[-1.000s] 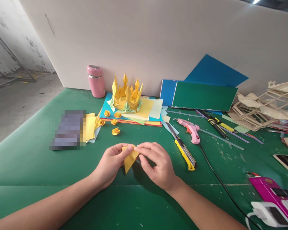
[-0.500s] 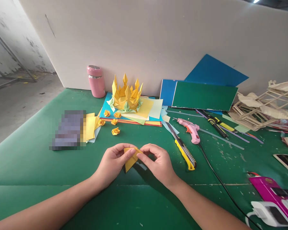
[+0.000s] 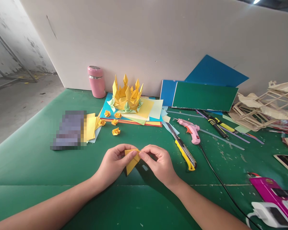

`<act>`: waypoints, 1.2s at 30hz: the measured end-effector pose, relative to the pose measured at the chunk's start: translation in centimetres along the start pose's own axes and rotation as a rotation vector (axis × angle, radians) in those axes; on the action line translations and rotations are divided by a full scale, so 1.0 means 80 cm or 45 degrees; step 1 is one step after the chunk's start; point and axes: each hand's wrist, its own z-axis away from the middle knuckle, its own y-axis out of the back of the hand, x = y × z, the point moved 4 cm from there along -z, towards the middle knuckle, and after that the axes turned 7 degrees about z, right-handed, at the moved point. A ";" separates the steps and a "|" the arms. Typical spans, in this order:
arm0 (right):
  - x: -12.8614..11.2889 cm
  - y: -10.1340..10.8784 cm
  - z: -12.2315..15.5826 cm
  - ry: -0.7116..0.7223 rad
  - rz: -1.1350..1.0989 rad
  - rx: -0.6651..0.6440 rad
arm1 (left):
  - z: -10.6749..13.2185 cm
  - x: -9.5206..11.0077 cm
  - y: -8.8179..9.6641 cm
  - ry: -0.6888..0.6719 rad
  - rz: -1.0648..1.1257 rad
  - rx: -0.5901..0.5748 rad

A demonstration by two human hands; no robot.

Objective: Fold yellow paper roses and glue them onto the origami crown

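A small folded piece of yellow paper [image 3: 131, 166] is held above the green table [image 3: 91, 203]. My left hand [image 3: 116, 163] pinches it between thumb and fingers from the left side. At its upper right corner, my right hand [image 3: 158, 161] grips the paper with thumb and forefinger. The two thumbs nearly meet near that corner. Beyond my hands lie several folded yellow paper roses [image 3: 116, 131]. Behind them a yellow folded-paper crown [image 3: 127, 95] with pale green leaves stands on sheets of coloured paper [image 3: 156, 109].
Right of my hands lie a yellow utility knife [image 3: 186, 155] and a pink glue gun [image 3: 191, 130] with a black cord. A pink flask [image 3: 96, 82] stands at the back. Wooden stick models [image 3: 256, 111], a phone [image 3: 286, 163] and a magenta device [image 3: 268, 188] occupy the right.
The yellow paper has tilted slightly, and my right thumb and fingers have shifted a little to the right along its upper corner. Both hands keep their hold.
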 end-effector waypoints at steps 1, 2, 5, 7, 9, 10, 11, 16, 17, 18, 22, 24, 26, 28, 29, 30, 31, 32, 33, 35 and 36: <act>0.000 0.000 0.000 0.001 -0.004 -0.005 | 0.000 0.000 0.000 0.002 0.006 -0.004; 0.000 0.000 0.000 0.001 -0.004 -0.010 | 0.000 -0.001 0.000 0.002 0.012 -0.008; 0.000 -0.002 0.000 -0.006 0.009 -0.031 | 0.000 -0.002 -0.001 0.006 0.021 -0.034; -0.001 -0.002 0.000 0.002 0.022 -0.042 | 0.001 -0.003 0.000 0.013 0.022 -0.057; -0.003 -0.003 0.000 0.039 0.041 -0.041 | 0.001 -0.005 0.000 0.012 0.026 -0.085; -0.004 -0.003 0.000 0.063 0.054 -0.038 | 0.001 -0.006 0.000 0.007 0.032 -0.103; -0.006 -0.003 0.000 0.088 0.069 -0.032 | 0.001 -0.006 -0.001 0.000 0.038 -0.125; -0.009 -0.002 0.003 0.127 0.119 -0.011 | -0.001 -0.006 -0.003 -0.025 0.016 -0.174; -0.009 -0.002 0.003 0.116 0.120 -0.014 | -0.002 -0.006 -0.003 -0.033 0.005 -0.158; -0.009 -0.002 0.003 0.101 0.119 -0.022 | -0.002 -0.005 -0.003 -0.047 -0.004 -0.138; -0.006 -0.007 0.002 0.039 0.090 -0.078 | -0.001 -0.003 -0.001 -0.083 -0.014 -0.054; -0.003 -0.008 0.002 0.008 0.084 -0.101 | -0.001 -0.004 0.000 -0.065 -0.013 -0.040; -0.001 -0.010 0.001 -0.029 0.079 -0.114 | -0.001 -0.004 0.000 -0.057 -0.026 -0.037; 0.001 -0.011 0.002 -0.083 0.053 -0.136 | -0.003 -0.004 0.001 -0.060 -0.042 -0.029; 0.002 -0.011 0.002 -0.115 0.031 -0.151 | -0.003 -0.003 0.002 -0.060 -0.050 -0.021; 0.003 -0.012 0.002 -0.146 0.003 -0.166 | -0.004 -0.002 0.002 -0.062 -0.059 -0.011; 0.004 -0.012 0.002 -0.177 -0.029 -0.183 | -0.004 -0.001 0.003 -0.066 -0.070 -0.001; 0.005 -0.013 0.002 -0.205 -0.064 -0.201 | -0.005 0.000 0.004 -0.070 -0.085 0.010; 0.007 -0.013 0.002 -0.232 -0.102 -0.219 | -0.005 0.001 0.005 -0.074 -0.102 0.019; 0.009 -0.015 0.002 -0.285 -0.188 -0.250 | -0.006 0.001 0.007 -0.086 -0.131 0.028; 0.011 -0.016 0.002 -0.313 -0.235 -0.263 | -0.006 0.001 0.007 -0.092 -0.131 0.028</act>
